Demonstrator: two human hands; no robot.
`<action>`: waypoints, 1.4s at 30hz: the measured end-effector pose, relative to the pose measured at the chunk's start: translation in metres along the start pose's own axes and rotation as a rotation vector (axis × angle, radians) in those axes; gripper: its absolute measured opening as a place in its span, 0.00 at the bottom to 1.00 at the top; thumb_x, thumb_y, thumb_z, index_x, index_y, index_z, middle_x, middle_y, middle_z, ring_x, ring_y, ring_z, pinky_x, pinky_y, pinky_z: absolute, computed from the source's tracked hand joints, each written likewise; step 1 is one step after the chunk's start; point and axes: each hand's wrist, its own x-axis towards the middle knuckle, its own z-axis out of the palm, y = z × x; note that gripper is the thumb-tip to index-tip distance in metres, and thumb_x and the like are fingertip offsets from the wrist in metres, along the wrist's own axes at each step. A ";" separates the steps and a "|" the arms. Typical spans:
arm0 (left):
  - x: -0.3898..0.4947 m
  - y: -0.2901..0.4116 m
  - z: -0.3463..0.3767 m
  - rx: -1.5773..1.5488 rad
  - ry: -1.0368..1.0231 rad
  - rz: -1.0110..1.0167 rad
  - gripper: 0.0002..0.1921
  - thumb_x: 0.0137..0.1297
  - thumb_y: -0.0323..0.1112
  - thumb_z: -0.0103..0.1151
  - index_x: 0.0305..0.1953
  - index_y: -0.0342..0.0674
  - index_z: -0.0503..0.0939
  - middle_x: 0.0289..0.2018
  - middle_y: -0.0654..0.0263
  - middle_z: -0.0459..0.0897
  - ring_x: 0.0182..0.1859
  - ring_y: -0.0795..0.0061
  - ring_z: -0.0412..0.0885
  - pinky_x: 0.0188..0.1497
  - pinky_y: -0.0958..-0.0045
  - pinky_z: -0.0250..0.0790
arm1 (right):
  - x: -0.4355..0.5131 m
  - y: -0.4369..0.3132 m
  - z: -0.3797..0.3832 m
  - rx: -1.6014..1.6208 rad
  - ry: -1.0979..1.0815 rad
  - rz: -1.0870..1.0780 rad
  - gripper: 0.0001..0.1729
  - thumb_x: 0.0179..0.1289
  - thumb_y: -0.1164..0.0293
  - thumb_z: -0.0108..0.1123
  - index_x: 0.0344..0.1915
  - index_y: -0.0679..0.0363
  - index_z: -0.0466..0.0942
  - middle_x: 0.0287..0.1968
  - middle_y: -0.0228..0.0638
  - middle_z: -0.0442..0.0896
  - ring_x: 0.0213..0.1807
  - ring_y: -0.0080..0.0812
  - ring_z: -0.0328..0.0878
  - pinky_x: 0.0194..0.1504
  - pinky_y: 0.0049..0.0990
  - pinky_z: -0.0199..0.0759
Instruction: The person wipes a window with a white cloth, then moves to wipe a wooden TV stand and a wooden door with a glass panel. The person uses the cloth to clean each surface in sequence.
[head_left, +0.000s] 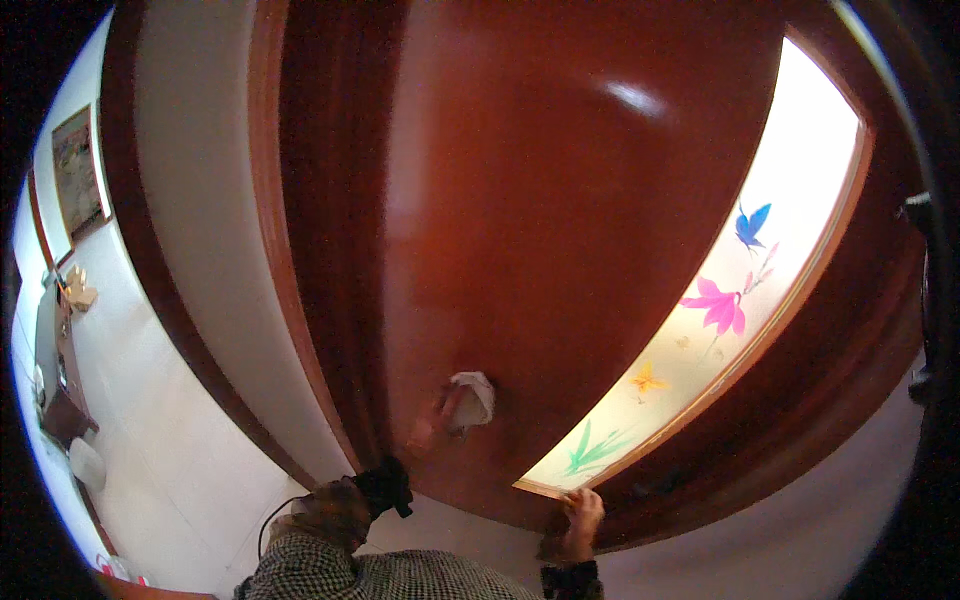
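A glossy red-brown wooden door fills the middle of the view. Its narrow glass panel bears a blue butterfly, a pink flower, a yellow butterfly and green leaves. My right hand is at the panel's lower wooden trim, fingers bent against it; whether they pinch something small is unclear. Low on the left, my left arm ends in a black shape close to the door's left edge. My left hand is too dark to tell from it, so a glove or a held device are both possible. A thin black cable loops beside that forearm.
A wooden door frame and a grey wall strip stand left of the door. Beyond lies a pale tiled floor with a cardboard box, a white round bin or stool and a framed picture.
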 end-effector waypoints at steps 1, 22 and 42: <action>-0.004 0.002 -0.004 0.049 0.021 0.039 0.35 0.66 0.38 0.65 0.73 0.44 0.64 0.71 0.43 0.62 0.67 0.38 0.67 0.69 0.53 0.66 | -0.020 -0.016 0.034 0.017 -0.232 -0.219 0.16 0.73 0.67 0.61 0.54 0.66 0.75 0.47 0.41 0.83 0.44 0.31 0.83 0.42 0.27 0.79; -0.015 -0.069 -0.260 0.061 0.818 0.239 0.43 0.53 0.37 0.77 0.68 0.42 0.61 0.73 0.39 0.51 0.75 0.35 0.53 0.74 0.39 0.51 | -0.143 -0.338 0.351 -0.588 0.171 -1.786 0.43 0.51 0.77 0.67 0.69 0.50 0.67 0.74 0.56 0.61 0.75 0.65 0.52 0.73 0.59 0.49; 0.053 -0.085 -0.226 0.320 0.984 0.199 0.20 0.62 0.33 0.66 0.56 0.52 0.81 0.74 0.42 0.51 0.74 0.31 0.50 0.75 0.39 0.51 | -0.137 -0.437 0.475 -0.680 0.460 -2.091 0.28 0.59 0.76 0.60 0.62 0.60 0.76 0.75 0.48 0.63 0.80 0.53 0.50 0.77 0.62 0.40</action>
